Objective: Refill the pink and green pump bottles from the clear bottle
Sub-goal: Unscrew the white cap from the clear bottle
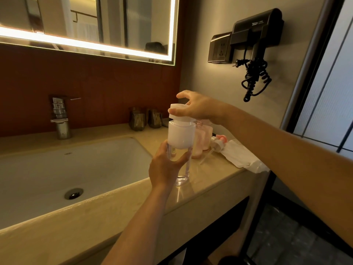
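Clear bottle (180,150) upright on counter (210,180), my left hand (165,167) wrapped round it, hiding its middle; right hand (198,108) pinching white cap (179,111). Pink bottles (203,136) half hidden behind.

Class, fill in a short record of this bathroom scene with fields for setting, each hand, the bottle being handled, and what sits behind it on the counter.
setting: beige stone counter beside a white sink basin
left hand: wrapped around the lower body of the clear plastic bottle, which stands upright on the counter
right hand: fingers on the bottle's white round cap
behind the bottle: pink pump bottle, its neck open; a detached pump head lying beside it
also on counter: white cloth
green bottle: not visible
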{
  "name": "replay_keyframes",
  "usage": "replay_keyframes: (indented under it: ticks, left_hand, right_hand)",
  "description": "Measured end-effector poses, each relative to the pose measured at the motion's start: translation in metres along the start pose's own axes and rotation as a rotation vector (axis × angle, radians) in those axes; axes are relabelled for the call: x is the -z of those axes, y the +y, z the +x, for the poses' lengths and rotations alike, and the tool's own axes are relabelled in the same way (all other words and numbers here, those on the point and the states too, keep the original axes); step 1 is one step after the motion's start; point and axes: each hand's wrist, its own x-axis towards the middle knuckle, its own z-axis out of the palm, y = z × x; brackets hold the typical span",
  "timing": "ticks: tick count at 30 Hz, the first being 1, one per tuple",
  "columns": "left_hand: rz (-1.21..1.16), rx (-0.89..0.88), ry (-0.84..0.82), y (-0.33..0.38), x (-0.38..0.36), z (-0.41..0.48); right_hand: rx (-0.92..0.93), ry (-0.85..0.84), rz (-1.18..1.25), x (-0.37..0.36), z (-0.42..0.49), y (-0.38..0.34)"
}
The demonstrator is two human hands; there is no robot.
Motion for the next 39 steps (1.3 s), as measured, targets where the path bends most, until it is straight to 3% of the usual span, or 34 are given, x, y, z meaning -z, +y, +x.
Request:
replay_keyframes:
  ticks: [3, 5, 9, 12, 16, 20, 24, 28, 32, 39]
  left_hand:
    - [0.005, -0.009, 0.005, 0.000, 0.000, 0.000]
    - [0.001, -0.013, 0.006, 0.000, 0.000, 0.000]
    - [-0.010, -0.012, 0.010, -0.001, 0.000, -0.001]
    - [-0.018, -0.009, 0.005, 0.000, 0.000, -0.001]
    - [-0.021, -0.012, 0.003, -0.001, -0.001, -0.001]
    - [-0.011, -0.034, 0.000, -0.005, -0.002, 0.002]
    - [-0.004, -0.056, -0.008, -0.008, -0.003, 0.010]
    - [-0.025, -0.037, -0.015, -0.012, -0.011, 0.020]
    - [-0.033, -0.001, 0.006, -0.013, -0.023, 0.030]
    - [-0.028, 0.072, 0.029, -0.012, -0.039, 0.040]
  right_hand:
    - [-0.037, -0.115, 0.240, 0.007, -0.001, 0.000]
    - [-0.047, -0.150, 0.270, 0.009, -0.001, 0.000]
    - [-0.011, 0.013, -0.106, 0.006, -0.001, -0.002]
    - [0.032, 0.017, -0.266, 0.001, -0.003, 0.001]
    - [0.029, 0.020, -0.039, 0.001, -0.005, 0.009]
    - [-0.015, 0.217, 0.209, 0.007, -0.011, 0.022]
    - [-0.147, 0.393, 0.196, 0.001, -0.016, 0.060]
    - [-0.274, 0.195, 0.068, -0.036, -0.028, 0.115]
    - [-0.232, 0.048, -0.087, -0.080, -0.042, 0.146]
    - [-0.229, 0.015, -0.181, -0.102, -0.038, 0.160]
